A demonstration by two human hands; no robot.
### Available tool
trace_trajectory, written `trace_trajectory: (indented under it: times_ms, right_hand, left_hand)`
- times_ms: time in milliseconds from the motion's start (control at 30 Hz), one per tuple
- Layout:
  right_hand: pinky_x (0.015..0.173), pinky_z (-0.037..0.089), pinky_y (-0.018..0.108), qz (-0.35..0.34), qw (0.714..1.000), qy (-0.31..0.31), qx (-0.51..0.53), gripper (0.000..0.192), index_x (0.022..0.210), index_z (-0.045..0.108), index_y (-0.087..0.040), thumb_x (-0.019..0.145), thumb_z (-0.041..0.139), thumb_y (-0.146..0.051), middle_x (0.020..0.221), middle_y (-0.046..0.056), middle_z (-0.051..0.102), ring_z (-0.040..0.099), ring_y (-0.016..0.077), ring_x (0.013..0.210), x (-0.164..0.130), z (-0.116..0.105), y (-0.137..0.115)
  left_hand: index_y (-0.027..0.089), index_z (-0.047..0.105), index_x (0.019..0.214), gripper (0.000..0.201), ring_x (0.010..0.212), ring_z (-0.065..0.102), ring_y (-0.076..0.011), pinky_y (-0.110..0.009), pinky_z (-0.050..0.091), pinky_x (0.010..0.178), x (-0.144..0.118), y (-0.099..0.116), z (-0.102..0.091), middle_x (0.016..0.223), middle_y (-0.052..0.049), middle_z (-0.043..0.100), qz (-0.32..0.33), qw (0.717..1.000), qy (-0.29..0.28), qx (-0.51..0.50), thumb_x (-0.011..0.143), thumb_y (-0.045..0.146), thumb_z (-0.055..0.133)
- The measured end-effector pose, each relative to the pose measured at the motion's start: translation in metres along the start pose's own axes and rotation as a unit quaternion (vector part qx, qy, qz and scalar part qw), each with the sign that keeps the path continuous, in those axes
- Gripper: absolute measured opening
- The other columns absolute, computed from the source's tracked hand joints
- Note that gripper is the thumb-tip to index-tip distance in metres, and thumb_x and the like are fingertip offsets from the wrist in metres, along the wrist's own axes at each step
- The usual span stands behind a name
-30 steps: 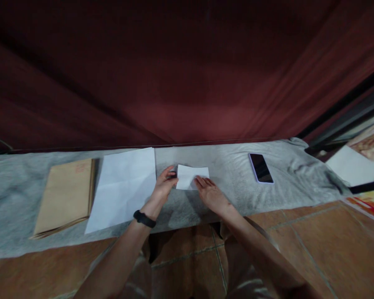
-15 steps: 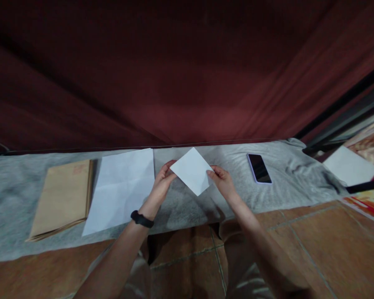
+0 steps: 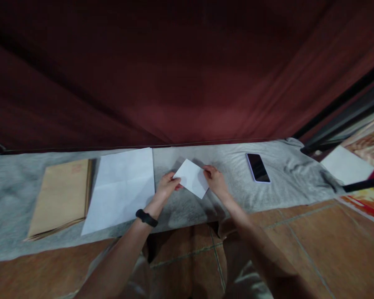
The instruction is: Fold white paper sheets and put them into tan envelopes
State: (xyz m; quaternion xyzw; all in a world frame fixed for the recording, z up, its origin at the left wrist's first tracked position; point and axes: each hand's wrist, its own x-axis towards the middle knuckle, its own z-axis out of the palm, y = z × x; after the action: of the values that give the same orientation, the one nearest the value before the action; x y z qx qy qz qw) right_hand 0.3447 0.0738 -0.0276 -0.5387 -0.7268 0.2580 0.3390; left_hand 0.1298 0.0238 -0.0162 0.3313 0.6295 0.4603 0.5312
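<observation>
Pinching small white paper (image 3: 191, 178) by its left corner w/ L hand (image 3: 166, 186), thumb on top & other fingers tucked below; clamping its right edge w/ fingers of R hand (image 3: 217, 182), partly hidden there, so can't tell thumb placement. Held diamond-wise btwn both hands at middle of bench (image 3: 233, 160), w/ one corner pointing back toward body; can't tell whether touching or just above. To do well: pinch light, near edges only, to avoid denting the middle. Turn w/ both hands at same rate, to avoid twisting. Line up corners & edges before pressing anything flat. Press down on bench, not in mid-air, running a fingertip from middle out to ends; go over twice, given soft pile beneath, likely to blunt a crease. Further out, on grey cloth (image 3: 286, 176), rumpled toward right end: to left, large white sheet (image 3: 123, 191) lying flat w/ faint creases, then brown paper stack (image 3: 60, 195), maybe envelopes, just beside; to right, phone (image 3: 258, 168) in pale purple case, w/ dark screen, well apart from hands. Behind, dark red fabric (image 3: 187, 83) across full width; below, brown tiled floor (image 3: 324, 236); far right, pale flat piece (image 3: 347, 165) & bright printed sheet (image 3: 366, 206), too blurred to read. Dim light overall.
</observation>
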Motion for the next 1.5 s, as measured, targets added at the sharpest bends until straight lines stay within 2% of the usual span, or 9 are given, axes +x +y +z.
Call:
trace_trajectory:
  times_ms: [100,267,533,600,700,767,900,1033,1500]
  right_hand:
    - [0.109,0.049,0.044,-0.067,0.996,0.028,-0.049,0.043,0.138,0.062,-0.019,0.101,0.043,-0.027,0.136,0.013,0.065,0.061,0.0256,0.126,-0.005,0.009,-0.012]
    - [0.122,0.039,0.042,-0.127,0.988,-0.044,-0.078,0.052,0.150,0.050,-0.012,0.108,0.032,-0.036,0.154,0.014,0.051,0.045,0.0227,0.145,-0.020,0.039,-0.028]
    - [0.125,0.029,0.046,-0.140,0.960,-0.108,-0.217,0.052,0.153,0.046,-0.013,0.109,0.034,-0.037,0.161,0.012,0.043,0.037,0.0240,0.151,-0.037,0.054,-0.026]
    - [0.126,0.027,0.046,-0.144,0.956,-0.107,-0.233,0.051,0.153,0.047,-0.014,0.109,0.034,-0.038,0.161,0.010,0.042,0.038,0.0242,0.151,-0.037,0.052,-0.026]
    - [0.127,0.025,0.046,-0.147,0.951,-0.104,-0.252,0.051,0.154,0.046,-0.017,0.109,0.034,-0.039,0.163,0.008,0.039,0.038,0.0244,0.151,-0.039,0.052,-0.026]
    - [0.127,0.025,0.047,-0.150,0.948,-0.102,-0.263,0.052,0.155,0.043,-0.017,0.109,0.034,-0.039,0.164,0.008,0.036,0.037,0.0245,0.151,-0.040,0.052,-0.025]
    - [0.127,0.024,0.048,-0.176,0.932,-0.123,-0.293,0.056,0.159,0.036,-0.014,0.105,0.040,-0.031,0.165,0.012,0.033,0.033,0.0268,0.153,-0.042,0.053,-0.022]
    - [0.128,0.022,0.048,-0.172,0.917,-0.144,-0.331,0.061,0.158,0.034,-0.008,0.101,0.043,-0.023,0.165,0.016,0.032,0.030,0.0290,0.154,-0.044,0.052,-0.020]
    - [0.124,0.024,0.051,-0.074,0.947,-0.033,-0.311,0.057,0.157,0.038,-0.007,0.105,0.034,-0.030,0.163,0.017,0.036,0.038,0.0300,0.149,-0.046,0.040,0.003]
  left_hand:
    - [0.019,0.053,0.076,0.020,0.056,0.070,-0.0157,-0.024,0.056,0.057,-0.007,-0.002,0.006,0.062,0.003,0.067,-0.048,0.997,0.004,-0.066,0.072,0.014,0.072]
    - [0.018,0.054,0.081,0.016,0.065,0.074,-0.0161,-0.028,0.062,0.071,-0.021,-0.003,0.013,0.070,-0.001,0.071,-0.071,0.991,-0.014,-0.110,0.076,0.007,0.065]
    - [0.019,0.054,0.089,0.009,0.050,0.066,-0.0171,-0.027,0.052,0.053,-0.035,-0.007,0.002,0.055,0.002,0.065,-0.098,0.989,-0.076,0.082,0.088,0.021,0.063]
    - [0.020,0.056,0.086,0.015,0.047,0.063,-0.0176,-0.026,0.046,0.050,-0.039,-0.002,-0.006,0.053,0.002,0.063,-0.056,0.966,-0.059,0.245,0.094,0.032,0.058]
    - [0.021,0.064,0.089,0.028,0.064,0.070,-0.0222,-0.030,0.049,0.061,-0.043,0.008,-0.011,0.068,-0.004,0.070,0.070,0.872,0.085,0.478,0.099,0.043,0.050]
    - [0.019,0.067,0.100,0.033,0.084,0.073,-0.0251,-0.035,0.053,0.076,-0.042,0.010,-0.006,0.086,-0.010,0.075,0.156,0.819,0.145,0.533,0.103,0.041,0.042]
    - [0.012,0.055,0.140,0.049,0.137,0.054,-0.0257,-0.042,0.040,0.115,-0.028,-0.006,0.021,0.143,-0.016,0.061,0.319,0.775,0.038,0.544,0.106,0.037,0.031]
    - [0.009,0.034,0.157,0.062,0.154,0.029,-0.0243,-0.045,0.023,0.127,-0.015,-0.029,0.042,0.165,-0.014,0.034,0.301,0.750,-0.013,0.588,0.107,0.043,0.026]
    - [0.000,0.030,0.158,0.068,0.157,0.020,-0.0272,-0.045,0.017,0.129,-0.009,-0.047,0.029,0.166,-0.019,0.028,0.284,0.716,0.045,0.636,0.106,0.044,0.024]
